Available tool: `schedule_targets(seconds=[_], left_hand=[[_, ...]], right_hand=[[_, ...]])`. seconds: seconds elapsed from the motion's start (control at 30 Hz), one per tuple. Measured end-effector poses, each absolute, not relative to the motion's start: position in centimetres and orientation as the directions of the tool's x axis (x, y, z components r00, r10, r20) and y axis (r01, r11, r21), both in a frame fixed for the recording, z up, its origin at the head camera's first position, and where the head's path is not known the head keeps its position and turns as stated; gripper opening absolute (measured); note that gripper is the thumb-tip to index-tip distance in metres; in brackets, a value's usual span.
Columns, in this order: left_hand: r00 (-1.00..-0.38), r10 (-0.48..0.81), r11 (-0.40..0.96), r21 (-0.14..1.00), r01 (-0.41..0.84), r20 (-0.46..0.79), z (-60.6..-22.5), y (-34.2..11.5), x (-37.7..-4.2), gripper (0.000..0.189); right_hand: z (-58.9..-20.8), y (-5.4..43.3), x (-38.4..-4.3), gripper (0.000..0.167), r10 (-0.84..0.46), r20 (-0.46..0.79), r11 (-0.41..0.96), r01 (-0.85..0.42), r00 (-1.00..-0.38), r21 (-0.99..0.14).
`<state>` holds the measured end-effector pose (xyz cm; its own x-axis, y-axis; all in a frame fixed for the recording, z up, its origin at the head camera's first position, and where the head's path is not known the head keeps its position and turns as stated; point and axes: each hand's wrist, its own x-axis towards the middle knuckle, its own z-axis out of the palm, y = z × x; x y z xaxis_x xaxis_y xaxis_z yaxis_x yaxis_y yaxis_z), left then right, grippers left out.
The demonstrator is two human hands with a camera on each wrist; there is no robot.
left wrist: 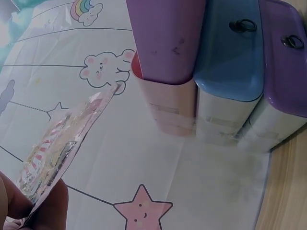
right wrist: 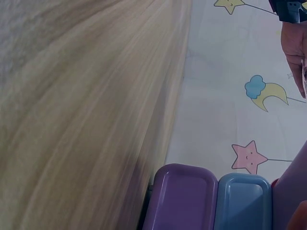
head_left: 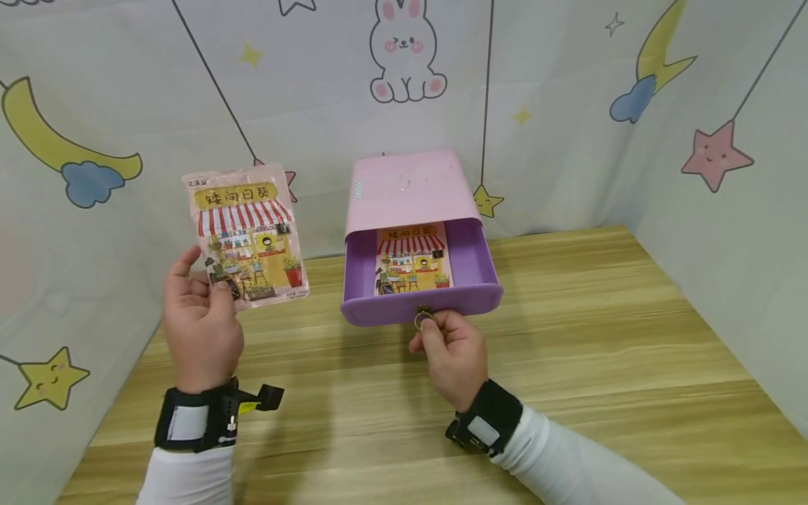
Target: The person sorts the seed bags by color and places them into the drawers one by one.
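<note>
My left hand point(head_left: 205, 330) holds up a flat pink printed packet point(head_left: 249, 242) by its lower left edge, thumb in front. The picture on it is a shop with a striped awning and sunflowers. In the left wrist view the packet point(left wrist: 67, 143) appears nearly edge-on. A purple drawer point(head_left: 476, 263) is pulled out of its pink casing point(head_left: 410, 189), and a second packet point(head_left: 413, 263) of the same print lies inside it. My right hand point(head_left: 457, 351) pinches the metal ring pull point(head_left: 421, 320) on the drawer front between thumb and finger.
Below the pulled-out drawer, a blue drawer point(left wrist: 230, 57) and another purple drawer point(left wrist: 288, 72) sit closed, each with a ring pull. The unit stands on a wood-grain table point(head_left: 600, 337) against a printed white cloth point(head_left: 555, 161), which also hangs at both sides.
</note>
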<state>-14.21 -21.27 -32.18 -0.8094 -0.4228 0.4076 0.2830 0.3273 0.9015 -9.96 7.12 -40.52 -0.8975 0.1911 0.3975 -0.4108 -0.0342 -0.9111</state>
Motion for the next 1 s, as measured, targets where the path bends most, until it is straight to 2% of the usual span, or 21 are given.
schedule_targets(seconds=[0.33,1.0], left_hand=[[-0.818,-0.406,0.338,0.898,0.280,0.408,-31.2,-19.6,-13.5,0.038],[-0.884,-0.224,0.296,0.892,0.340,0.411,-30.3,-16.8,-11.7,0.035]], right_hand=[[-40.5,7.1,-9.9,0.020,0.194,0.393,-0.030,-0.406,-0.899,-0.913],[-40.3,7.1,-9.9,0.020,0.194,0.401,-0.020,-0.412,-0.895,-0.911]])
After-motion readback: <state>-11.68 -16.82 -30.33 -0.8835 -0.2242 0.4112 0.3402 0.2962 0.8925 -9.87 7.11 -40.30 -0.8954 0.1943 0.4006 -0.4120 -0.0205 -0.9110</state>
